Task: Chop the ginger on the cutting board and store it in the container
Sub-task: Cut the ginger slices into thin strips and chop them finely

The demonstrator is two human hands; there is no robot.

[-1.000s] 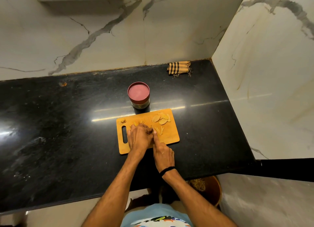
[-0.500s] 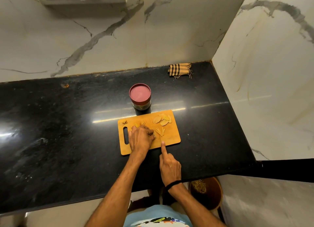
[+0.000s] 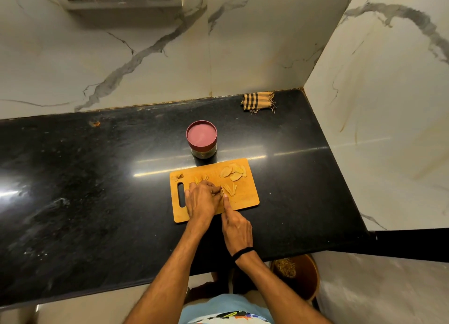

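An orange cutting board (image 3: 245,199) lies on the black counter. Flat ginger slices (image 3: 233,172) are piled at its far right corner, and thin ginger strips (image 3: 229,189) lie in the middle. My left hand (image 3: 201,199) rests on the board with fingers curled over a ginger piece that it hides. My right hand (image 3: 237,226) grips a knife, index finger stretched forward along it; only a dark sliver of blade shows beside the left fingertips. A lidded container (image 3: 201,139) with a pink-red top stands just behind the board.
A small ginger scrap (image 3: 179,176) sits at the board's far left corner. A folded striped cloth (image 3: 258,101) lies at the back near the wall corner. Marble walls close the back and right. A brown bin (image 3: 295,272) stands on the floor below the counter edge.
My right hand drew back toward the counter's front edge, then came forward again beside my left hand. The left hand stayed on the ginger.
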